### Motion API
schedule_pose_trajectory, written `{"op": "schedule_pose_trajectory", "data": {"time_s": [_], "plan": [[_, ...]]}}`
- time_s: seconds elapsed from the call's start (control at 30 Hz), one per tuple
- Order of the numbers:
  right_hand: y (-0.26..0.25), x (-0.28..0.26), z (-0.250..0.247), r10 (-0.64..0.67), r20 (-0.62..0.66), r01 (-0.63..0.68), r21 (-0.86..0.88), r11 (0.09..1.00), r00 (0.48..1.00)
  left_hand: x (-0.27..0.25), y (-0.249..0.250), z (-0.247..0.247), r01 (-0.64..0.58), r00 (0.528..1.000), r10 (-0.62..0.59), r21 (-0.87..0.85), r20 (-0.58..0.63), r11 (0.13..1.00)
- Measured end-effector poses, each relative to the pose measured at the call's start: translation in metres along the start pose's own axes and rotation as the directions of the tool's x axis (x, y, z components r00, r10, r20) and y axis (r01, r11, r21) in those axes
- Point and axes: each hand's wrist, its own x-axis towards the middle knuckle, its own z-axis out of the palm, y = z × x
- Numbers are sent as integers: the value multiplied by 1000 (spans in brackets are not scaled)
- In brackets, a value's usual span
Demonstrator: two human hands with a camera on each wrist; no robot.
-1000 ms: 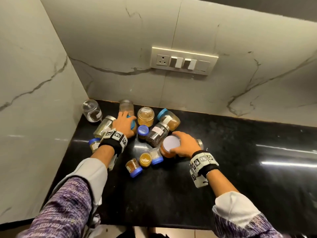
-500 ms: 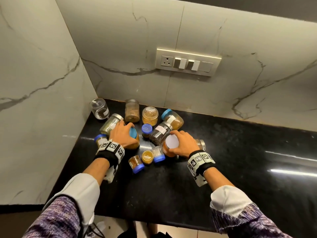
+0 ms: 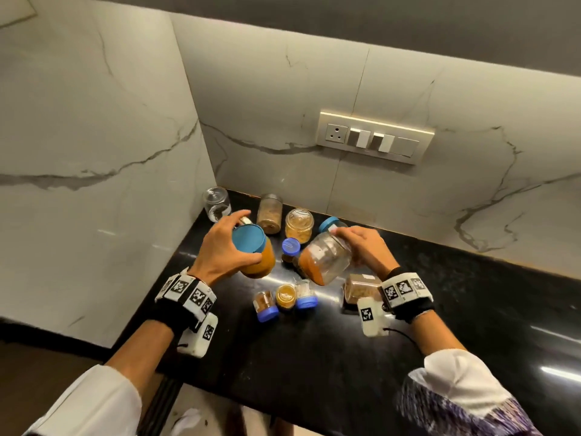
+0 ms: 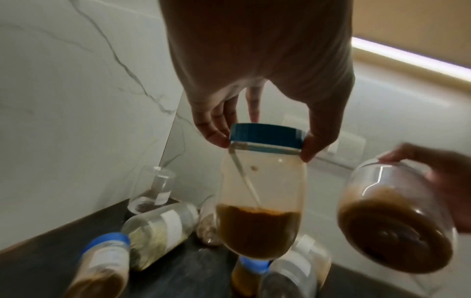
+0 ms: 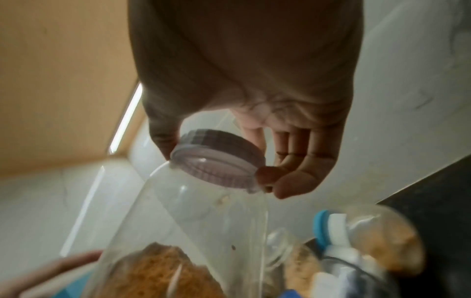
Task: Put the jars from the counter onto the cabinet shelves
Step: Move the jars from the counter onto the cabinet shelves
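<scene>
Your left hand (image 3: 224,250) grips the blue-lidded jar (image 3: 256,253) by its lid rim, fingers curled round it, and holds it upright, clear of the black surface (image 3: 471,309). Your right hand (image 3: 366,247) grasps the clear jar of brown powder (image 3: 325,259) at its lid, and the jar hangs tilted with its base toward your left hand.

Below both jars the rest of the cluster crowds the surface. At 12 o'clock from the lifted pair stand a tall brown-filled jar (image 3: 269,214) and a yellow-filled jar (image 3: 299,224), with a nearly empty glass jar (image 3: 217,204) in the corner at 11 o'clock. A small blue-capped bottle (image 3: 290,250) stands between your hands. At 6 o'clock three small jars (image 3: 284,298) lie together. A jar on its side (image 3: 361,289) lies just beside your right wrist.
</scene>
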Motion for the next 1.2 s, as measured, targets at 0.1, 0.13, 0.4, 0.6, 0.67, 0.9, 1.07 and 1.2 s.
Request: {"op": "schedule_pose_trajectory", "data": {"time_s": [0.1, 0.13, 0.4, 0.6, 0.67, 0.9, 1.07, 1.2], "plan": [[-33, -12, 2, 75, 105, -89, 136, 987, 992, 0, 26, -28, -6, 1000, 4, -126, -17, 992], [-42, -17, 3, 112, 164, -143, 189, 972, 980, 0, 34, -37, -2, 1000, -1, -166, -21, 986], [-151, -91, 2, -39, 443, -173, 429, 887, 896, -3, 98, -147, -49, 999, 52, -273, 5, 961], [-254, -147, 2, -336, 186, 327, 82, 942, 923, -12, 171, -255, -213, 972, 192, -169, -134, 962], [-287, -164, -2, -450, 162, 457, -5, 889, 878, -20, 195, -289, -230, 965, 211, -118, -154, 966], [-394, -207, -28, -630, 105, 627, -312, 714, 770, -17, 259, -366, -301, 925, 322, 127, -200, 945], [-459, -201, -48, -641, 49, 572, -509, 643, 766, 9, 297, -397, -281, 908, 343, 259, -242, 924], [-504, -181, -59, -640, 48, 530, -611, 589, 767, 41, 322, -415, -137, 911, 255, 346, -324, 928]]}}
